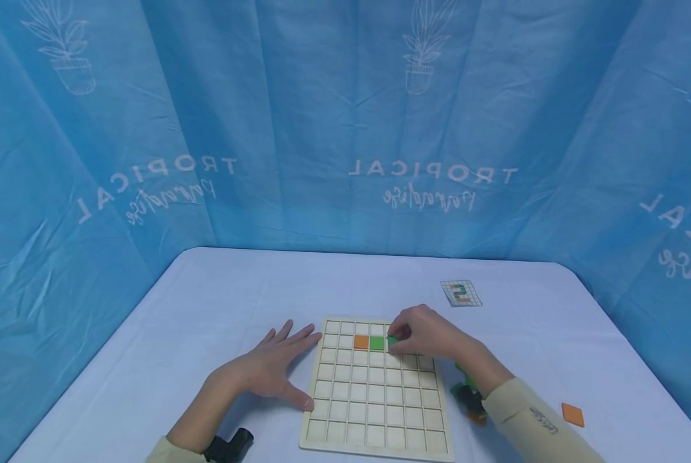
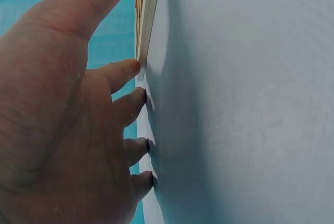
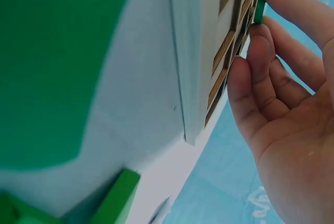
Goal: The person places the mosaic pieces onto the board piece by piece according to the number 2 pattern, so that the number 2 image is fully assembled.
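A pale wooden board (image 1: pixel 358 411) with a grid of square cells lies on the white table. In its second row from the back sit an orange tile (image 1: pixel 360 342) and a light green tile (image 1: pixel 376 343), side by side. My right hand (image 1: pixel 427 330) pinches a darker green tile (image 1: pixel 392 341) by its edges, just right of the light green one; the right wrist view shows this green tile (image 3: pixel 260 9) between thumb and finger at the grid. Fingers spread, my left hand (image 1: pixel 267 368) rests at the board's left edge, thumb and fingertips right against the rim.
Green and orange tiles (image 1: pixel 477 420) lie right of the board, partly hidden under my right forearm. One loose orange tile (image 1: pixel 573 415) is farther right. A printed pattern card (image 1: pixel 461 293) lies behind the board, to the right. A blue curtain (image 1: pixel 322 128) surrounds the table.
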